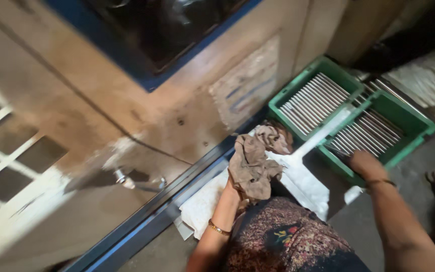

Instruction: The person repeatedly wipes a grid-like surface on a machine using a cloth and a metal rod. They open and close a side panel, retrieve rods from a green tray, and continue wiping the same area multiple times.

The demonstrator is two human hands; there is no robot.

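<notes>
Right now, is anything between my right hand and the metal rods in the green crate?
Nothing visible. The right hand is already at the near edge of the rods in the nearer green crate. The left hand, holding a rag, is off to the side.

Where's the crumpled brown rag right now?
In the head view, the crumpled brown rag is at centre, held up in the left hand over the white cloth, left of the green plastic crates.
</notes>
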